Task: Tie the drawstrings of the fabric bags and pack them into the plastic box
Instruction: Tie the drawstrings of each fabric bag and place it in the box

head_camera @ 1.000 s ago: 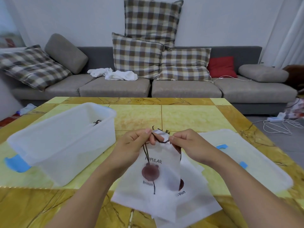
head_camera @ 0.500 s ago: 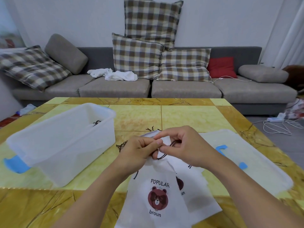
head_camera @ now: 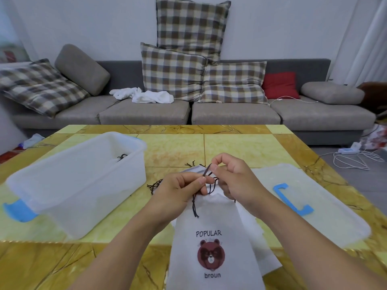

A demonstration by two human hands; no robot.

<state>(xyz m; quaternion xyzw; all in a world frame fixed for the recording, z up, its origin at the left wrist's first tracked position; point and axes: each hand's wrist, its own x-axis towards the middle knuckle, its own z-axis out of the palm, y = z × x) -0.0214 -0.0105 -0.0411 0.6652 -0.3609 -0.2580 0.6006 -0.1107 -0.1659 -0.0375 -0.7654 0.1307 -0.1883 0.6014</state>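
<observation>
Now both hands meet above the fabric bag — left hand, right hand each pinching the drawstring.

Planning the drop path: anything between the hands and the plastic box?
Head view: only bare table and frayed cord ends between the left hand and plastic box.

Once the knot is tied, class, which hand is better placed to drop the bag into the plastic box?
Probably the left hand: the plastic box sits on its side, while the right hand is over by the lid, away from it.
</observation>
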